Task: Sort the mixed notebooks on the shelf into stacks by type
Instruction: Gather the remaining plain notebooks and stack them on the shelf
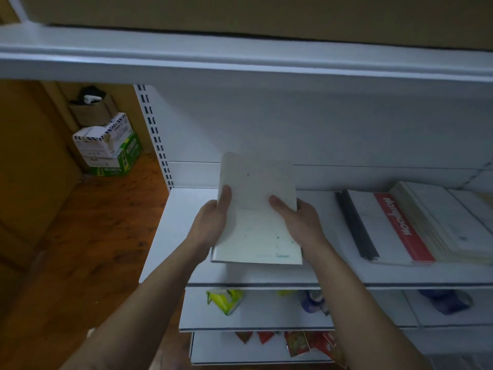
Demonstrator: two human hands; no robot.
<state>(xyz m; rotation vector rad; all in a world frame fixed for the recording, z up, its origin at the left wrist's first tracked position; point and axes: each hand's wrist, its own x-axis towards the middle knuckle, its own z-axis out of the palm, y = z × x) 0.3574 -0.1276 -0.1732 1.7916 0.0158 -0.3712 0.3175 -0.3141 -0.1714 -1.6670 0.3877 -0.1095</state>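
The room is dim, with a wood floor and cardboard boxes (106, 148) stacked in the far corner. In front of me is white metal shelving. I am working at the middle shelf (181, 209), whose left part is bare.

Both hands grip a pale notebook (256, 209) over that bare stretch. The left hand (212, 220) clasps its left edge and the right hand (298, 220) its right edge, each with the thumb pressed on the cover and the fingers hidden beneath. I judge the two-sided hold is there to keep it square as it goes down to start or top a stack. A faint line crosses the cover at the thumbs, so I cannot tell whether I hold one book or two. Nor can I tell whether its near edge touches the shelf.

Well apart to the right lies the mixed pile (453, 222), including a red-banded notebook (400, 225) and a black-spined one (356, 225). It looks unsorted, so most of the task seems ahead. Snack packets (225, 300) lie on the lower shelves.
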